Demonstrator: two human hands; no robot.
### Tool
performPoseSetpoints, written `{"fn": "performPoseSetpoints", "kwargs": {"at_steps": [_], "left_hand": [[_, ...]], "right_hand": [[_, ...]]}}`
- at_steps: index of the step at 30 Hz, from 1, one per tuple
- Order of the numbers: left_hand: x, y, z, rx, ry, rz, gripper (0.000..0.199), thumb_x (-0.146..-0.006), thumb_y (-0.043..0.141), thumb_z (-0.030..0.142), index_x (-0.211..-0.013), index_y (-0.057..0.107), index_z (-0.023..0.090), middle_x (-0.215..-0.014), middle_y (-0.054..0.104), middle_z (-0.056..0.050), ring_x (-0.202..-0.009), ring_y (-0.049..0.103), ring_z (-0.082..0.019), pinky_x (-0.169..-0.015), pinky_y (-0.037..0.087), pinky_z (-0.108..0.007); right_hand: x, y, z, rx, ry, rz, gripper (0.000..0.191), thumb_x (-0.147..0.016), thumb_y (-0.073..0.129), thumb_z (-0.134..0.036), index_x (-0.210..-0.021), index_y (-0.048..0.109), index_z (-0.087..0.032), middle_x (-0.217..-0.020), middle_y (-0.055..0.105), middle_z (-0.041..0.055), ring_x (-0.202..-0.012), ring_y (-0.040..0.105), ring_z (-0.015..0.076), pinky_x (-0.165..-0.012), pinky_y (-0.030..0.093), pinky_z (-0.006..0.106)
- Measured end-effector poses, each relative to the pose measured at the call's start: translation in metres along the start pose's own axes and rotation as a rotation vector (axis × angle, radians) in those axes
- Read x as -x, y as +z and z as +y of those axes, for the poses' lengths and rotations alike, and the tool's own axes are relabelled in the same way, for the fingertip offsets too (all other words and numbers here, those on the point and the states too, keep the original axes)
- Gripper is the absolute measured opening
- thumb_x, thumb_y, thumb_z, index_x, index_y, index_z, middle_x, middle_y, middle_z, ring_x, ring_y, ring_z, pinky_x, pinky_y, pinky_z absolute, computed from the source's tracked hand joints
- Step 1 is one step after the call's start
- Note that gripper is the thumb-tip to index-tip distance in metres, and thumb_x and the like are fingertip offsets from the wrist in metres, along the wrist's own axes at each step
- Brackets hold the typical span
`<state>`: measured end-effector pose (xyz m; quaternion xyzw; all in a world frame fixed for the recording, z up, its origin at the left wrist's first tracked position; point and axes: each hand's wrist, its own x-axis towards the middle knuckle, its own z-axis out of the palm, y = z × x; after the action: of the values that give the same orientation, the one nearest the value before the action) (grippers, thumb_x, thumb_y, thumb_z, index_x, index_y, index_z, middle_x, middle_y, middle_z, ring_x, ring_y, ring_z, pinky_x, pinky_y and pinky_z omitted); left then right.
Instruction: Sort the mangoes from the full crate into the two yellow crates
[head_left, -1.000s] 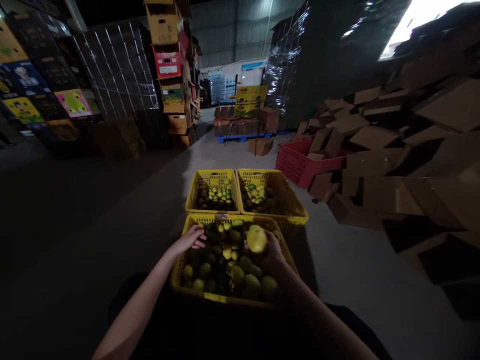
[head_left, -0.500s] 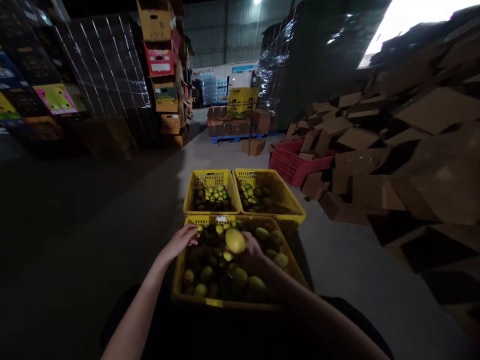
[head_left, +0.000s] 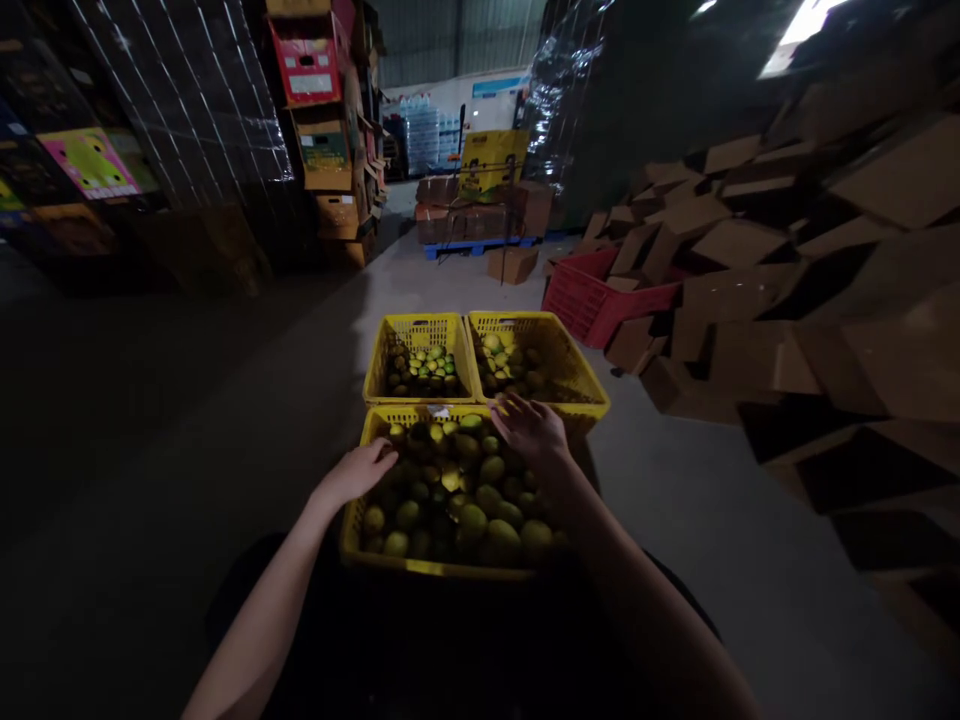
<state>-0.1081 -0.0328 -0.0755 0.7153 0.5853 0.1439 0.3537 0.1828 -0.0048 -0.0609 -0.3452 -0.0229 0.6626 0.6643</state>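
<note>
Head view, in a dim warehouse: a person sits over a near crate (head_left: 352, 535) heaped with green and yellow fruit (head_left: 472, 520), two more yellow crates set side by side just beyond it. The left hand (head_left: 354, 475) rests flat on the near crate's left rim, fingers loose and gripping nothing. The right hand (head_left: 534, 430) reaches across the far rim toward the right crate (head_left: 581, 372), fingers spread wide; whether a fruit sits under the palm cannot be told, and none shows in it.

By the look of the loads, the sorting is nearer its start than its end. The near crate is almost full to the brim. The left crate (head_left: 379, 362) holds only a shallow layer of mostly green fruit, and the right crate a shallow layer of paler, yellower ones, with much of each crate's wall bare above the fruit. Most of the pile looks yet to be sorted.

Around the work, flattened cartons (head_left: 750, 300) lie tumbled at the right, some spilling into a red crate (head_left: 581, 305). Stacked boxes (head_left: 322, 130) and wrapped pallets (head_left: 202, 110) line the left, and a yellow box (head_left: 491, 160) stands on a blue pallet (head_left: 480, 245) farther back. Printed panels show on several boxes, one pink and yellow, one red with a white label, but no word or brand on any of them is sharp enough to read.
</note>
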Motion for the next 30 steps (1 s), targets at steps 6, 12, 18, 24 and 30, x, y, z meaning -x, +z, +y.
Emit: {"fn": "performPoseSetpoints", "kwargs": {"at_steps": [6,12,18,24,30], "left_hand": [[-0.003,0.020,-0.018,-0.197,-0.178,-0.136,0.036,-0.059,0.076,0.042,-0.085,0.066,0.018,-0.095,0.071,-0.017,-0.101,0.063,-0.038,-0.087,0.045,-0.043],[-0.013,0.031,-0.013,-0.223,-0.188,-0.166,0.037,-0.067,0.071,0.041,-0.097,0.065,0.019,-0.114,0.067,-0.017,-0.112,0.059,-0.036,-0.095,0.041,-0.040],[-0.022,0.044,-0.004,-0.265,-0.286,-0.254,0.025,-0.063,0.075,0.031,-0.081,0.065,0.017,-0.105,0.069,-0.018,-0.110,0.058,-0.038,-0.095,0.040,-0.043],[0.005,0.007,0.045,-0.079,0.004,-0.164,0.042,-0.078,0.063,0.040,-0.116,0.062,0.022,-0.129,0.060,-0.008,-0.121,0.052,-0.026,-0.105,0.032,-0.034],[0.099,-0.043,-0.006,0.103,0.115,0.609,0.039,-0.088,0.046,0.045,-0.117,0.058,0.021,-0.120,0.062,-0.006,-0.111,0.057,-0.021,-0.100,0.041,-0.034]], "right_hand": [[0.022,0.013,-0.018,-0.001,0.055,0.128,0.029,-0.079,0.036,-0.016,-0.091,0.062,-0.016,-0.068,0.069,0.0076,-0.073,0.068,0.0195,-0.059,0.057,0.028],[0.036,0.022,-0.025,0.004,0.073,0.147,0.026,-0.083,0.035,-0.017,-0.086,0.061,-0.014,-0.063,0.068,0.0066,-0.066,0.067,0.0182,-0.053,0.054,0.025],[0.033,0.019,-0.035,-0.011,0.074,0.108,0.020,-0.080,0.039,-0.014,-0.081,0.059,-0.014,-0.060,0.066,0.0053,-0.062,0.065,0.0159,-0.053,0.054,0.023],[0.059,0.021,-0.057,0.017,-0.044,-0.024,0.025,-0.083,0.035,-0.009,-0.077,0.057,-0.018,-0.061,0.064,0.0010,-0.058,0.063,0.0121,-0.051,0.053,0.021],[0.134,-0.070,-0.083,0.199,-0.562,0.047,0.033,-0.087,0.037,-0.012,-0.084,0.065,-0.028,-0.079,0.068,0.0038,-0.071,0.067,0.0110,-0.062,0.059,0.022]]}}
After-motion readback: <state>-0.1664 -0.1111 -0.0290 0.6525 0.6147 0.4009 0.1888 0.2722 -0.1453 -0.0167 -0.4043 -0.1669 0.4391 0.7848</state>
